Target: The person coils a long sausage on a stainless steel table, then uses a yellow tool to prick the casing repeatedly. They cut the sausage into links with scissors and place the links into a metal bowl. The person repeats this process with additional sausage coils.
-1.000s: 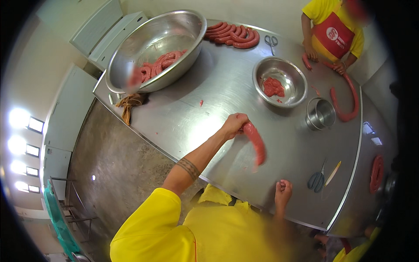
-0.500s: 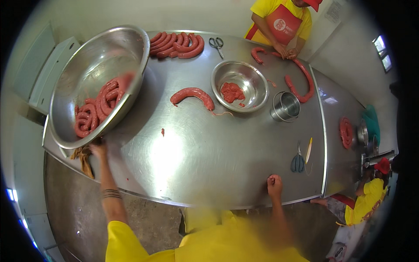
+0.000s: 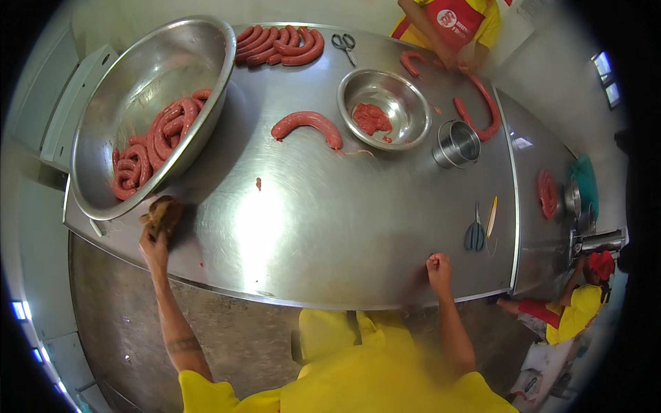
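My left hand [image 3: 153,241] grips a bunched brown cloth [image 3: 164,215], just below the rim of a large steel basin [image 3: 110,103] on the table's left side. Coils of red sausage [image 3: 165,138] lie inside that basin. Near the table's front edge on the right, my right hand [image 3: 439,272] rests as a fist, with nothing showing in it. Closest to it are dark-handled scissors [image 3: 474,234] and a yellow pen-like tool [image 3: 491,217]. A single thick sausage [image 3: 308,122] with a trailing end lies mid-table.
A smaller steel bowl [image 3: 350,103] holds some ground meat, with a metal pail [image 3: 457,144] beside it. Several sausages [image 3: 279,47] and scissors [image 3: 343,47] lie at the far edge. A co-worker [image 3: 454,27] handles sausage opposite; another person [image 3: 582,310] is at right.
My left hand has pulled the brown cloth out from beside the basin and onto the tabletop. My right fist has barely moved. The whole view has shifted slightly.
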Tool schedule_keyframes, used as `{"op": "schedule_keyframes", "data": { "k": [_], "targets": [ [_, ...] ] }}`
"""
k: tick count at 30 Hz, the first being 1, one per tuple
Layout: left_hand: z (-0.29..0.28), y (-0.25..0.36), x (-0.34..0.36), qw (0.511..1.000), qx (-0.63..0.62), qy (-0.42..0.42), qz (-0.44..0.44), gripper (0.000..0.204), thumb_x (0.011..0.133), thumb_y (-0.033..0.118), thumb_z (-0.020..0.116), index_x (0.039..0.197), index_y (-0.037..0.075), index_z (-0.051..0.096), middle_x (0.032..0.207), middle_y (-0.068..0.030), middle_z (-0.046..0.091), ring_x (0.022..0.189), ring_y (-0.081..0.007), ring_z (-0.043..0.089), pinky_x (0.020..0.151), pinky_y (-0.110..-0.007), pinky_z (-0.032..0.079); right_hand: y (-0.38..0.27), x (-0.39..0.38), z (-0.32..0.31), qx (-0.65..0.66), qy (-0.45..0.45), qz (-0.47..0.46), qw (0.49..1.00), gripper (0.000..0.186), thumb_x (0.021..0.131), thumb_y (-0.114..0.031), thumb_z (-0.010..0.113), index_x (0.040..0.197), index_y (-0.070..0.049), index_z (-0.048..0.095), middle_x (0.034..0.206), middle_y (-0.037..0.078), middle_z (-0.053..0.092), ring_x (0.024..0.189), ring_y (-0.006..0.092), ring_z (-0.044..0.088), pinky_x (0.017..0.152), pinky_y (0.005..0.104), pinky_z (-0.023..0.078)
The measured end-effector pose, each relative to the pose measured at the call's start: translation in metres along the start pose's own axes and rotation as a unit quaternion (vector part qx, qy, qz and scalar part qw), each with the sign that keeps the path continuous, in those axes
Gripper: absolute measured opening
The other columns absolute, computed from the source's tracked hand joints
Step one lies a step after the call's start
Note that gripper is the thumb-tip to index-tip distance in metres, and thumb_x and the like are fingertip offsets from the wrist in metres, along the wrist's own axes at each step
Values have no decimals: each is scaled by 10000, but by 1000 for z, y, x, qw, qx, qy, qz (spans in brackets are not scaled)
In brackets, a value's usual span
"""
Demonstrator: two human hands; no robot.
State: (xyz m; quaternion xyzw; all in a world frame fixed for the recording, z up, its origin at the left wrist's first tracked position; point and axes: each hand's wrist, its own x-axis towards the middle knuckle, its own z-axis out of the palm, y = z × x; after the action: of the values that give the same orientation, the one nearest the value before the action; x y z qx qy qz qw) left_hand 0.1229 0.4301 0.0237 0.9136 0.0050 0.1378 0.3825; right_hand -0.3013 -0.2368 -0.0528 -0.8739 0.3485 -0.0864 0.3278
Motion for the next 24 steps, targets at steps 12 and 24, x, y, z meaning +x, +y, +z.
{"op": "schedule_keyframes", "data": {
  "k": [12, 24],
  "targets": [
    [203, 409, -300, 822, -256, -477, 178, 507, 748, 137, 839, 1214, 36, 667, 1124, -186, 662, 1063, -372, 649, 909, -396, 533, -93, 42, -67, 740, -221, 133, 622, 571, 1030, -297, 605, 1530, -127, 389, 1546, 163, 399, 1345, 310, 479, 1081, 437, 446],
    [375, 433, -476, 825, 46, -391, 405, 757, 910, 271, 690, 1573, 138, 349, 1643, -135, 263, 1498, -431, 219, 1220, -592, 183, 83, 75, -120, 225, -186, -33, 956, 494, 993, -50, 565, 1477, -113, 490, 1546, 163, 440, 1418, 278, 438, 1107, 372, 408]
  ]
}}
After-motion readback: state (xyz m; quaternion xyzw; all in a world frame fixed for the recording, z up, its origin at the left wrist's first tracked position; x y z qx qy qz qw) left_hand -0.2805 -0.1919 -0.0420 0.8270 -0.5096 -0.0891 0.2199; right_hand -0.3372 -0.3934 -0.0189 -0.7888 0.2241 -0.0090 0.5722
